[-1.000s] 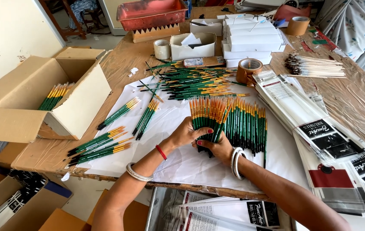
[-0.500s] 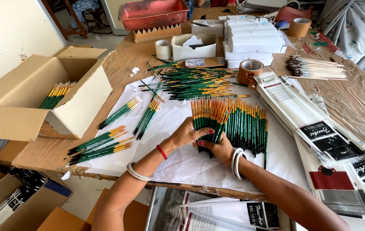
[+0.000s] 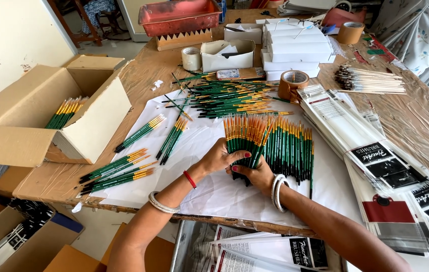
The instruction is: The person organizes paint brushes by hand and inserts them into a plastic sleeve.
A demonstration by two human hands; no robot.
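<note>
My left hand (image 3: 220,158) and my right hand (image 3: 257,174) are closed together on a fanned bunch of green-handled paintbrushes (image 3: 244,133) with orange tips, held low over white paper (image 3: 209,194). A row of the same brushes (image 3: 290,146) lies flat just right of my hands. Small sorted bundles of brushes (image 3: 116,174) lie on the paper to the left, and two more small bundles (image 3: 171,133) sit nearer the middle. A loose heap of brushes (image 3: 224,95) is piled beyond the fan.
An open cardboard box (image 3: 48,116) on the left holds brushes. Tape rolls (image 3: 293,83), white boxes (image 3: 297,50), a red tray (image 3: 179,15) and a bundle of pale brushes (image 3: 370,80) sit further back. Clear plastic sleeves with printed cards (image 3: 375,161) lie on the right.
My hands stay on the bunch; the brushes in it have spread a little wider into a fan.
</note>
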